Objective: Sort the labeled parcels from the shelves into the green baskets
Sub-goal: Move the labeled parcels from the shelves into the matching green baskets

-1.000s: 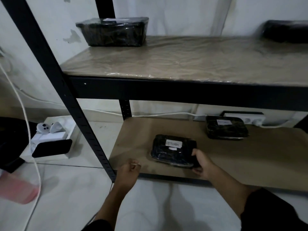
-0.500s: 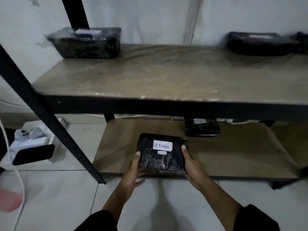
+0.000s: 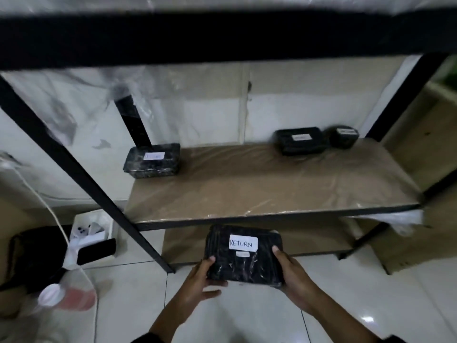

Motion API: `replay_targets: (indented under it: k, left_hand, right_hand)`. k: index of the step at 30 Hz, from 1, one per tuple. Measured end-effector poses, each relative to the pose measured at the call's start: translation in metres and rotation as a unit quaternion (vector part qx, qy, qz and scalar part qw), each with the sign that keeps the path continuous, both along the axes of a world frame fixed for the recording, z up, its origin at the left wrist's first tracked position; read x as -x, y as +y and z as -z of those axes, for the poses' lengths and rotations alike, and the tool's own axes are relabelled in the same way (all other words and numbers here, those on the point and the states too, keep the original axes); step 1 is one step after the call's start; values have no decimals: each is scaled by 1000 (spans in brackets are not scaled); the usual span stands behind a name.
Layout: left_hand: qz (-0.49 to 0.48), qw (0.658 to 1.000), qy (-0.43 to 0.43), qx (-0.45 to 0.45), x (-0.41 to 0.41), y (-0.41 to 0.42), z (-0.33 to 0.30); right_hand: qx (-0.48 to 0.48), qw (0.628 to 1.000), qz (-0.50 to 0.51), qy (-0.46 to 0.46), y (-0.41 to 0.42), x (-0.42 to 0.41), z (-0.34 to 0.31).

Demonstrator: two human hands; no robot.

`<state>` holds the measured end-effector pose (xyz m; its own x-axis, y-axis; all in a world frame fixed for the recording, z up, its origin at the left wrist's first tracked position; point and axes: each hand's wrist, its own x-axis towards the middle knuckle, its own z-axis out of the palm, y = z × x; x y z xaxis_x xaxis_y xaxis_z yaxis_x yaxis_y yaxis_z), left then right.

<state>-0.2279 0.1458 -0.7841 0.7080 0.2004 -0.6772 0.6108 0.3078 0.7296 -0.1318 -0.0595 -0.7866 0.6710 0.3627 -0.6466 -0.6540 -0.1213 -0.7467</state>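
A black wrapped parcel (image 3: 243, 258) with a white label reading RETURN is held in front of the shelf unit, above the tiled floor. My left hand (image 3: 201, 280) grips its left edge and my right hand (image 3: 295, 276) grips its right edge. On the middle shelf (image 3: 259, 189) sit three more black labeled parcels: one at the back left (image 3: 153, 160), one at the back right (image 3: 300, 141), and a smaller one (image 3: 344, 136) beside it. No green basket is in view.
A black slanted shelf post (image 3: 81, 174) crosses the left side and a black beam (image 3: 222, 38) spans the top. On the floor at left lie a white box with small items (image 3: 91, 231), a white cable (image 3: 49, 209) and a pink-based bottle (image 3: 66, 297). A cardboard box (image 3: 420, 238) stands at right.
Both hands have lifted the RETURN parcel off the bottom shelf and drawn it toward me. The view has risen, so the middle shelf now shows from above.
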Motion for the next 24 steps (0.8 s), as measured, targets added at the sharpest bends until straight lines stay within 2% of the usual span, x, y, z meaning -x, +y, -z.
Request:
replay_targets:
  k: [4,7,9,13,18,24]
  left_hand:
    - [2,999,-41,-11,-1,-13,-79]
    - [13,996,-84,-18,-6,-28,-136]
    - [28,993,-112,-30,-10,-43,-175]
    - [117,976,-174,-60,-20,-86,-250]
    - [168,948,-221,-153,-36,-173,-323]
    - [229,934,-241,-129,-51,-326,-353]
  right_hand:
    - [-43,997,57,-2,-13,6,-79]
    - [-74,992,92,-37,-25,8,-145]
    - [-47,988,115,-93,-37,12,-185]
    - [-3,970,173,-174,-80,15,-247]
    - [-3,960,189,-206,-172,18,-323]
    - [4,956,226,-188,-336,30,-365]
